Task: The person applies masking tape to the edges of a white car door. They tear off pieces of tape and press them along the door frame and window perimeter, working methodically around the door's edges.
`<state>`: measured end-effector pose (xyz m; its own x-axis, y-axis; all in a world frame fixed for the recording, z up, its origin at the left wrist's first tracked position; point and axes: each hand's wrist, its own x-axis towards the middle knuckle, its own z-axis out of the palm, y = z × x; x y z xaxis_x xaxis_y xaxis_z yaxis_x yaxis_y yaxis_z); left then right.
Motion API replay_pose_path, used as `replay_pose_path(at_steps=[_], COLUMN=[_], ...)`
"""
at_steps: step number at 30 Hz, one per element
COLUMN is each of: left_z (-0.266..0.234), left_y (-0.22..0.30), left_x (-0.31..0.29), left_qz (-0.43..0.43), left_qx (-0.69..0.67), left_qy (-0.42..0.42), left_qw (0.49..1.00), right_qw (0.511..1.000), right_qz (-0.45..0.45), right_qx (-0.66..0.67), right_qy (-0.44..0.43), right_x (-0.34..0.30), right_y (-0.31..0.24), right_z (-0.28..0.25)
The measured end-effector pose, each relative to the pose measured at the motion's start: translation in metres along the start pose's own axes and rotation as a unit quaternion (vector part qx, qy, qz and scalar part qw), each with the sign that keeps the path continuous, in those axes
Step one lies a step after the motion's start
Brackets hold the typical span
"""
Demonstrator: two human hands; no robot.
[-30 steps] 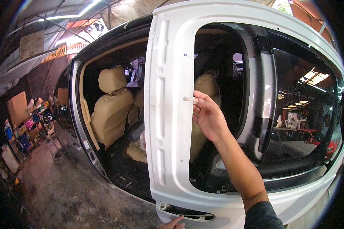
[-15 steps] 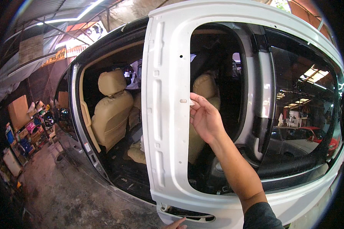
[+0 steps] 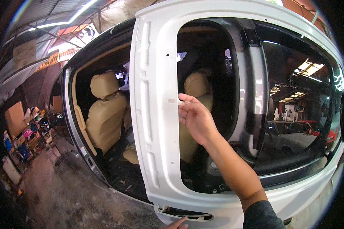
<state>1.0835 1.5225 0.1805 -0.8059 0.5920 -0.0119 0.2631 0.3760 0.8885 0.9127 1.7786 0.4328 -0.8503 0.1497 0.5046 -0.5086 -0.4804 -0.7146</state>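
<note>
A large white vehicle door panel (image 3: 161,129) with a wide window opening stands upright before me. My right hand (image 3: 197,120) is at the opening's left inner edge, beside a small oblong hole. Its fingers curl at that edge, some of them partly behind it. A small pale bit shows by the fingertips; I cannot make out what it is. Low in the picture, my left hand (image 3: 176,224) shows only in part, fingers stretched out at the lower rim of a long slot (image 3: 185,212) in the panel.
Behind the panel is a silver vehicle (image 3: 74,126) with a beige seat (image 3: 107,122) inside. Dark side glass (image 3: 298,103) reflects a red car. At the left, crowded shelves (image 3: 28,137) stand over a stained concrete floor (image 3: 65,194).
The panel and the vehicle sit farther left in the picture, the panel's upper part most. My right hand shifts left with the panel's edge. The left hand stays nearly in place.
</note>
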Motion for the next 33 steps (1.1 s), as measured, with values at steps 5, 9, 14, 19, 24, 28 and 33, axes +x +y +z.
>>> replay_pose_path(at_steps=[5,9,14,19,24,28,33], left_z=[0.001,0.001,0.006,0.007,0.008,-0.002,-0.025], left_y=[0.000,-0.005,-0.020,-0.020,-0.029,-0.024,-0.002], left_x=[0.000,-0.002,-0.004,-0.006,-0.004,0.001,0.013], left_qz=[0.009,0.028,0.051,0.018,0.057,0.044,0.060], left_qx=[-0.014,0.000,0.008,-0.001,-0.022,-0.101,-0.120], left_qy=[0.000,0.014,0.036,0.019,0.060,0.054,0.057], left_qw=[1.000,1.000,0.998,1.000,0.996,0.992,0.989], right_qw=[0.993,0.986,0.965,0.975,0.984,0.960,0.957], right_qz=[-0.082,-0.116,-0.184,-0.144,-0.108,-0.185,-0.116], right_qx=[0.007,-0.028,-0.158,-0.149,-0.105,-0.203,-0.247], right_qy=[0.079,0.114,0.095,0.081,0.090,0.061,0.102], right_x=[0.001,-0.001,-0.002,-0.005,-0.011,-0.016,-0.044], right_y=[0.016,0.021,0.027,0.025,0.024,0.029,0.019], right_z=[-0.002,-0.008,-0.010,-0.005,0.004,-0.006,-0.013])
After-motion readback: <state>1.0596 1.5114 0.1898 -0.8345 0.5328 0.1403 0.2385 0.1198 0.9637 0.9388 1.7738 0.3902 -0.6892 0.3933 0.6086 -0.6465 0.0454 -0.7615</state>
